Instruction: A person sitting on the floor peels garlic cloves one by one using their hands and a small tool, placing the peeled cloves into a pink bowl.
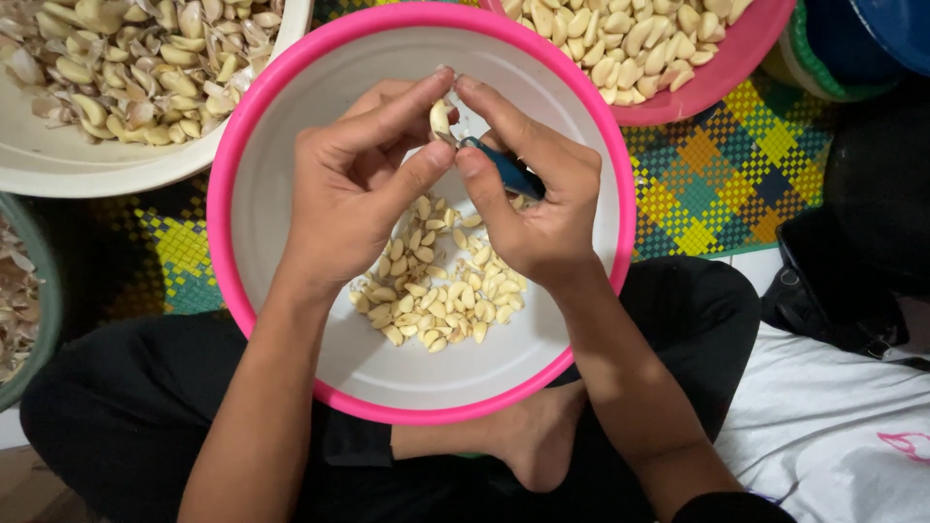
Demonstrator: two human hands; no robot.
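Left hand (354,184) pinches a garlic clove (440,117) at thumb and forefinger, right hand (538,199) closed on a blue-handled knife (511,170), blade apparently at the clove, both over the pink-rimmed bowl (291,87) so peeled cloves (441,286) drop just below the grip.

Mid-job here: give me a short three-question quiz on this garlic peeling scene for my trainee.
1. True or false: the left hand pinches a garlic clove over the pink-rimmed basin.
2. The right hand holds which tool?
A. a spoon
B. a blue-handled knife
C. scissors
3. Fill in: the pile of peeled cloves lies inside the ____ on the person's lap.

Key
1. True; thumb and fingers grip it above the pile.
2. B; its tip meets the clove.
3. Basin. The white bowl at upper left holds cloves mixed with skins, and the pink bowl at upper right holds peeled ones.
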